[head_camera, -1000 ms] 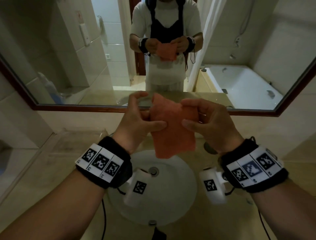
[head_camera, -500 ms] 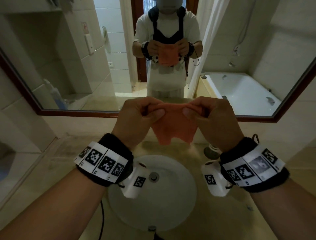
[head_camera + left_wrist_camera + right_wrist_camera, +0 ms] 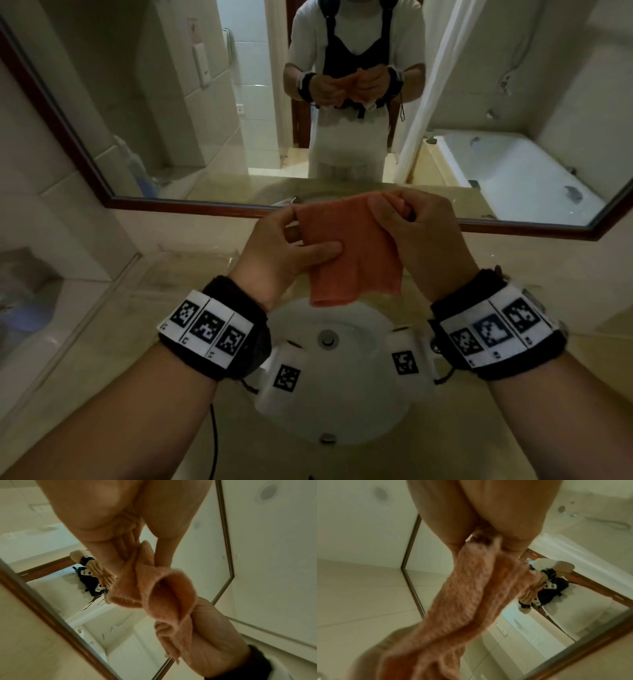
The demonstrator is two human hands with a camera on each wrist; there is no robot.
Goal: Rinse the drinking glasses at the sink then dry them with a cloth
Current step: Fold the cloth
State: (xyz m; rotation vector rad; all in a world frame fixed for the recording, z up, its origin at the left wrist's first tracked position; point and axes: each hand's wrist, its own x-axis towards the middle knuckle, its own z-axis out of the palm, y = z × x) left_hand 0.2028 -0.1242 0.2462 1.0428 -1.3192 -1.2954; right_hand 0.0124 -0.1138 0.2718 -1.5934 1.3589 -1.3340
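An orange cloth (image 3: 349,250) hangs folded in front of me above the round white sink (image 3: 352,418). My left hand (image 3: 291,246) pinches its left side between thumb and fingers. My right hand (image 3: 407,219) pinches its upper right corner. In the left wrist view the cloth (image 3: 164,595) bunches into a fold between both hands. The right wrist view shows the cloth (image 3: 467,601) hanging down from my fingers, blurred. No drinking glass is visible in any view.
A wood-framed mirror (image 3: 239,207) runs along the wall behind the sink and reflects a person and a bathtub. The beige counter (image 3: 102,342) spreads to both sides. The sink drain (image 3: 327,337) lies below the cloth.
Both hands have dropped slightly with the cloth. The left thumb has slid lower down the cloth's left side, and the cloth now hangs longer than half a second ago.
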